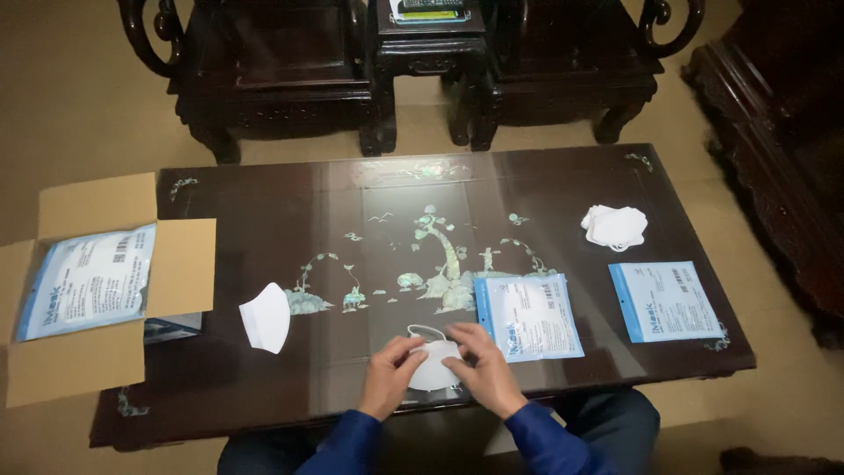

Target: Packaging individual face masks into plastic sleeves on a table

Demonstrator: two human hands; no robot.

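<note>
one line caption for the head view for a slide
Both hands, left and right, hold a white mask on a dark inlaid table.

Table centre: bare top (387,246), your free lane.
Left edge: open carton (97,290), folded mask (265,317) block you.
Right edge: packets (527,317) (664,301), mask stack (614,226).

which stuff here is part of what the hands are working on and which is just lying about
In hand: white face mask, held by left hand and right hand; folded mask; mask stack; two blue-edged pouches; open cardboard box.

Lying about: dark chairs; small side table.
</note>
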